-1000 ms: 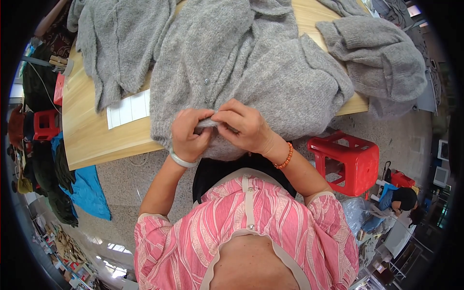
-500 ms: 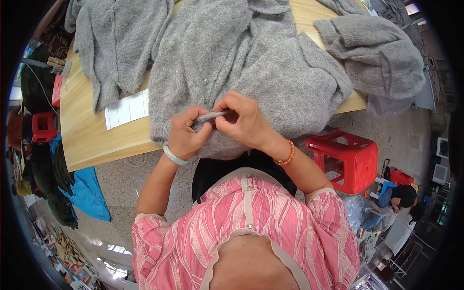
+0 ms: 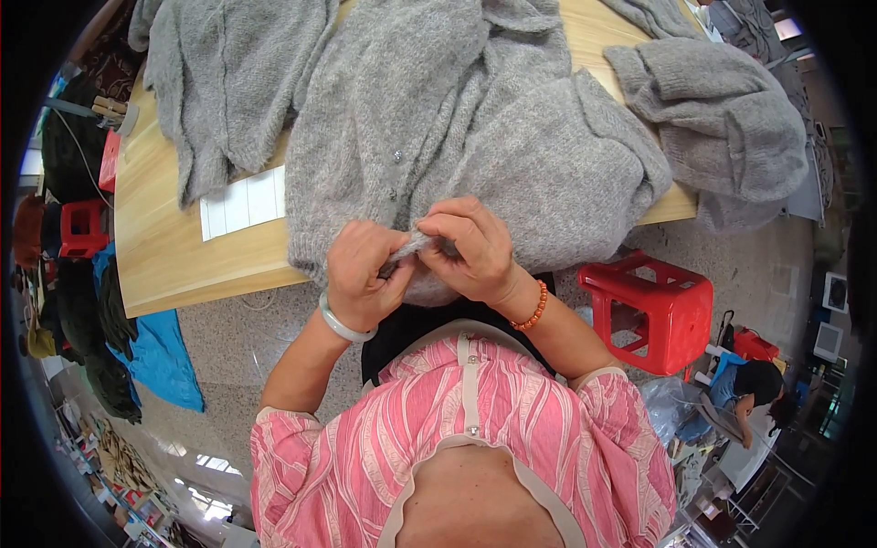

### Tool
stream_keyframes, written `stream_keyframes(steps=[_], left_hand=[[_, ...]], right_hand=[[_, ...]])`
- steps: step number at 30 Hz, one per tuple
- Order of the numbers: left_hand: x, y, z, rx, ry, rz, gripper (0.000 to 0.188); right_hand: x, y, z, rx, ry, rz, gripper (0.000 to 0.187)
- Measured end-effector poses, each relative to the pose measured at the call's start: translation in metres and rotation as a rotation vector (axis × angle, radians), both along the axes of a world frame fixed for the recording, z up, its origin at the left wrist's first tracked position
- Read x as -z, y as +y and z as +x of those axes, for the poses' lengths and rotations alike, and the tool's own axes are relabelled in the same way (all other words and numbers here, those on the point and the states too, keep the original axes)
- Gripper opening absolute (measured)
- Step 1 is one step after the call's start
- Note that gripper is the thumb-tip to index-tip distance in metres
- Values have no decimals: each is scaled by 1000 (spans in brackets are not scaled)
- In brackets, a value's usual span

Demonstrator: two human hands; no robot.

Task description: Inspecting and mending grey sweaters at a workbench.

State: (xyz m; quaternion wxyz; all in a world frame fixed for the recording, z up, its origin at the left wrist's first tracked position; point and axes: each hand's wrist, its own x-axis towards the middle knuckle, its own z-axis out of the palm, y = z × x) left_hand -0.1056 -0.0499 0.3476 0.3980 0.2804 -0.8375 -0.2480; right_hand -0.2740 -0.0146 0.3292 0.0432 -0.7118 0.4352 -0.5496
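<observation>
My left grip point(image 3: 361, 269) and right grip point(image 3: 470, 251) both pinch a folded edge point(image 3: 417, 242) of the grey knit garment point(image 3: 379, 128), which spills off the wooden counter point(image 3: 164, 265) toward me — working that edge seems the step, and the next move probably calls for a steady hold. A red stool point(image 3: 682, 320) stands to my right on the speckled floor point(image 3: 242, 365).

Pale wood-grain bench point(image 3: 164, 247); grey knit cardigan point(image 3: 384, 100) across the middle, overhanging the near edge. Grey knit garment point(image 3: 224, 91) at left, white paper strip point(image 3: 244, 206) beside it. Bunched grey knit piece point(image 3: 726, 123) at right, past the edge.
</observation>
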Motion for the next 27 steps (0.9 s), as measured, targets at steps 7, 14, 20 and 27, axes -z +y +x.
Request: stream_keyframes(steps=[7, 14, 20, 27], left_hand=[[-7, 2, 0, 21, 37, 19, 23], [-11, 11, -3, -89, 97, 169, 34], [-13, 3, -1, -89, 62, 65, 42], [-2, 5, -4, -38, 161, 298, 32]], right_hand=[[1, -1, 2, -6, -82, 27, 33], [-1, -5, -7, -25, -19, -6, 37], [-1, -11, -10, -72, 93, -128, 35], [0, -8, -9, -67, 119, -154, 35]])
